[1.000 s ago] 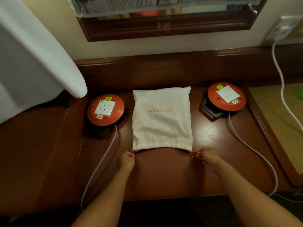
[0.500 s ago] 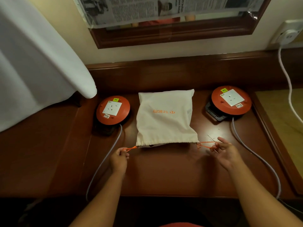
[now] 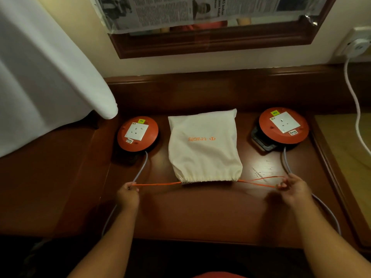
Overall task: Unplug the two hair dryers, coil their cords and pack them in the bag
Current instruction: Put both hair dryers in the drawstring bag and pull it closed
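Observation:
A cream cloth bag (image 3: 203, 145) with orange lettering lies bulging in the middle of the dark wooden desk (image 3: 200, 213), its gathered mouth facing me. Orange drawstrings (image 3: 158, 184) stretch taut out of both sides of the mouth. My left hand (image 3: 128, 194) is pinched on the left string, well left of the bag. My right hand (image 3: 293, 189) grips the looped right string, well right of the bag. No hair dryer or its cord shows; whatever fills the bag is hidden.
Two orange cable reels with white sockets stand beside the bag, one on the left (image 3: 137, 133) and one on the right (image 3: 283, 126), each trailing a grey cable (image 3: 141, 169) toward me. A white cloth-covered board (image 3: 50, 77) overhangs the left. A white plug (image 3: 358, 45) sits in the wall socket.
Both hands have drawn apart, pulling the orange strings outward. The bag's mouth has gathered tight and narrow. The view has shifted so the bag sits farther from me.

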Tool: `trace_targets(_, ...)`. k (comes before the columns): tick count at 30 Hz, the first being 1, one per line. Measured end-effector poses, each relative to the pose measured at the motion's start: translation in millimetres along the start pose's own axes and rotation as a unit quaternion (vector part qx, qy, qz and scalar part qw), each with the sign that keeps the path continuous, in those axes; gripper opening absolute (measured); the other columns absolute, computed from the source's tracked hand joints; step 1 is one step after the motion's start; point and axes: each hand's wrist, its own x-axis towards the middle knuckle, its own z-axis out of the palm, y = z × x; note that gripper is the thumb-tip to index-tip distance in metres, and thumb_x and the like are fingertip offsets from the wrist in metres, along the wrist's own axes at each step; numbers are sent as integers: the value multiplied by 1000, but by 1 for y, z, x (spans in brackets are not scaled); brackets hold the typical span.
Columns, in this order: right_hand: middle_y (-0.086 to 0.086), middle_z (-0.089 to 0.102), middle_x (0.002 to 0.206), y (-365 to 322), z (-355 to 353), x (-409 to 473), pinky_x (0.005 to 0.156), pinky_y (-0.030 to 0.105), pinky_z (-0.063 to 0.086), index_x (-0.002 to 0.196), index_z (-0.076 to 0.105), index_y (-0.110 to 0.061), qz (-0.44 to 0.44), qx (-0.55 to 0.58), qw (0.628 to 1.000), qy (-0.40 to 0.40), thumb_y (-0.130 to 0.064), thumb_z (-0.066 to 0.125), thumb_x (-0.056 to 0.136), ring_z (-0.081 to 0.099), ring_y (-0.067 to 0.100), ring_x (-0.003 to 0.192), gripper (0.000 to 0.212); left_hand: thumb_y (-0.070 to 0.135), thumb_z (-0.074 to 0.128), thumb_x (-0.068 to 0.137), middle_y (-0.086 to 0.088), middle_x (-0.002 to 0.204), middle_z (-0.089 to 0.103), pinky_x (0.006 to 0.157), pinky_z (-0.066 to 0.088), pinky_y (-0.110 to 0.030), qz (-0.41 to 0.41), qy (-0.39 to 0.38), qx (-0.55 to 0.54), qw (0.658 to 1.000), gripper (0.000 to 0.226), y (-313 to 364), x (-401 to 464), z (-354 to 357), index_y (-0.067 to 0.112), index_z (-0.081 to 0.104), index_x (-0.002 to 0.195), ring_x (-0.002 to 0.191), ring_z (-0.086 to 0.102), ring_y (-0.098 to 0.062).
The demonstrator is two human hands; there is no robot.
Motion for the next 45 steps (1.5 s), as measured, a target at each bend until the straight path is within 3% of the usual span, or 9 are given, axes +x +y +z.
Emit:
trace_targets(6,19,60,91,30,-3,18,55,28,40,103,62,-5,-68,-390,918,-7,1,58,80,54,25,68,24,4,65,82,-26,133,47,103,31,-48,176,0,274,945,54,11,-37,19,4,52,134,123,41,-44)
trace_targets(9,23,59,111,55,-12,69,79,43,55,103,58,-18,-92,-515,852,11,-19,57,59,63,34,86,44,10,72,74,-22,145,36,105,31,-53,227,14,329,917,73,8,-55,33,12,44,141,129,34,-43)
trace_targets(12,14,43,138,56,16,26,100,47,44,111,60,-20,-201,-578,790,14,-13,60,70,47,36,121,43,13,69,75,-20,151,31,109,25,-55,262,13,343,902,72,10,-68,45,16,44,142,135,29,-42)
trace_targets(17,11,65,103,68,52,-17,71,33,43,77,60,-21,-277,-676,671,-127,0,47,79,52,26,90,25,14,54,90,-12,143,42,112,22,-39,284,-146,383,867,44,3,-68,66,12,52,134,137,26,-30)
trace_targets(21,9,61,109,78,57,-24,80,35,44,106,62,-21,-238,-736,615,-153,-5,49,80,54,30,103,34,25,51,95,-8,142,44,111,24,-37,244,-171,434,850,45,5,-60,76,15,45,138,136,30,-28)
trace_targets(29,1,63,86,80,59,-26,69,32,48,73,55,-27,-218,-654,716,-105,-9,48,88,58,24,82,25,14,48,98,-18,97,60,72,41,-38,272,-189,348,877,24,13,-43,72,2,67,90,87,57,-36)
trace_targets(34,0,61,80,70,60,-31,71,36,51,69,54,-26,-246,-660,704,-89,-12,52,87,56,24,78,23,9,52,95,-18,82,58,64,40,-40,311,-189,300,882,23,9,-35,65,0,67,79,76,57,-39)
trace_targets(40,4,60,74,51,51,-28,69,41,55,75,58,-14,-269,-643,714,-68,-2,47,81,57,27,69,18,6,53,88,-25,74,64,66,42,-36,309,-137,214,917,25,14,-19,43,-8,72,79,72,61,-40)
trace_targets(45,9,65,83,51,45,-22,78,40,52,74,61,-20,-240,-654,716,-50,-5,50,82,58,29,76,20,0,59,90,-29,93,67,80,46,-38,255,-142,252,923,15,1,-11,36,-5,73,91,89,62,-44)
